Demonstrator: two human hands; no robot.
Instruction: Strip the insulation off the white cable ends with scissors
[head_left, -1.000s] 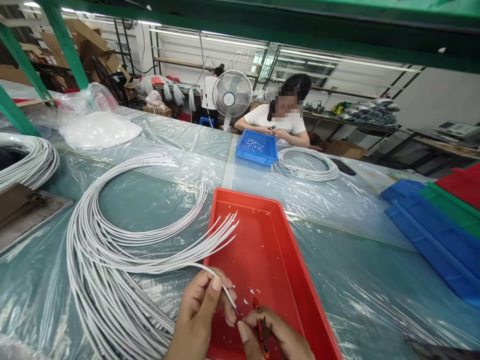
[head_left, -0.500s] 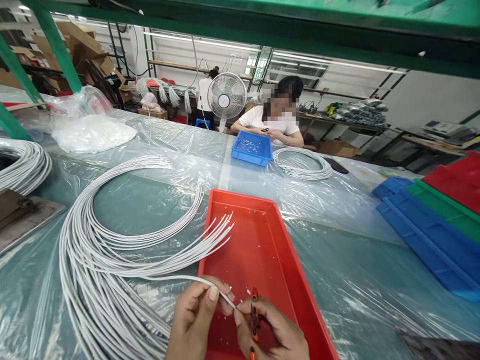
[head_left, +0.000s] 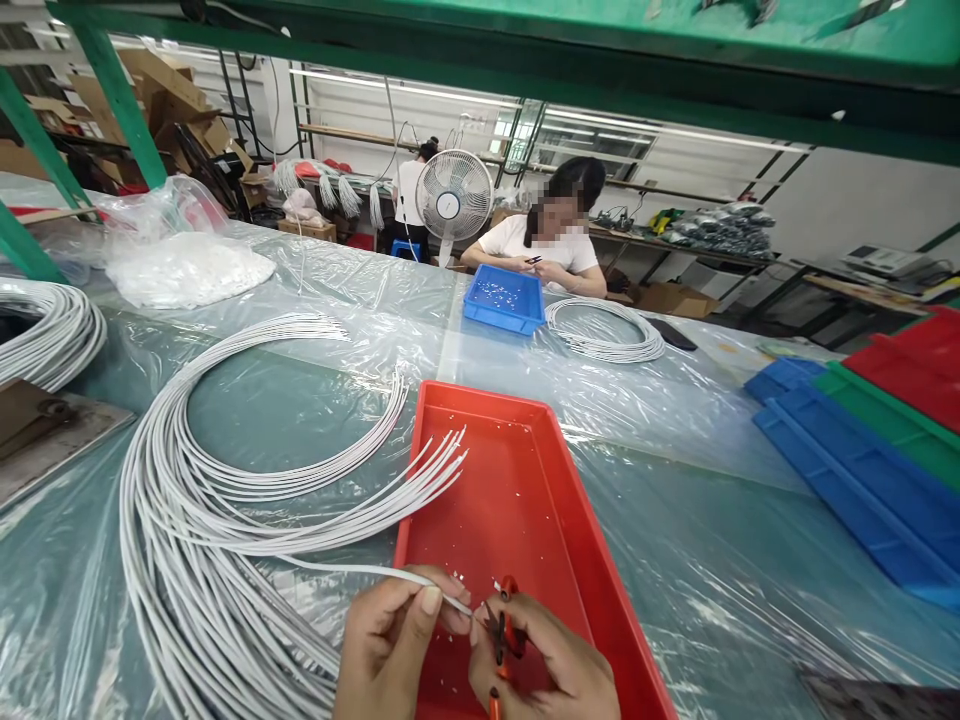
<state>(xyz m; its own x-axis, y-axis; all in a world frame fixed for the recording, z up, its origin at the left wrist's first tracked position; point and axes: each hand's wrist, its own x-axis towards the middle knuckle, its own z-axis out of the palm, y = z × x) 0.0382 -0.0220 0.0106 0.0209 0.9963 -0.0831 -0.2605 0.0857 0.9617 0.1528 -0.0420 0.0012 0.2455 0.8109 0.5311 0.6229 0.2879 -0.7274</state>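
Note:
My left hand (head_left: 394, 650) pinches the end of one white cable (head_left: 352, 571) over the near edge of the red tray (head_left: 570, 560). My right hand (head_left: 547, 665) is closed round small red-handled cutters (head_left: 501, 630), whose jaws sit at the cable's tip. The cable runs back to a large bundle of white cables (head_left: 195, 520) looped on the plastic-covered table to my left. Small white bits lie scattered in the tray.
Across the table a person sits working over a blue tray (head_left: 504, 298) beside a white cable coil (head_left: 604, 330). Blue, green and red trays (head_left: 862, 440) are stacked at the right. A bag of white parts (head_left: 187, 268), another cable coil (head_left: 45, 335) and a fan (head_left: 454, 200) stand further off.
Both hands shifted slightly; the cutters turned from lying in my right hand to upright with the jaws at the cable tip, and the cable now lies flatter.

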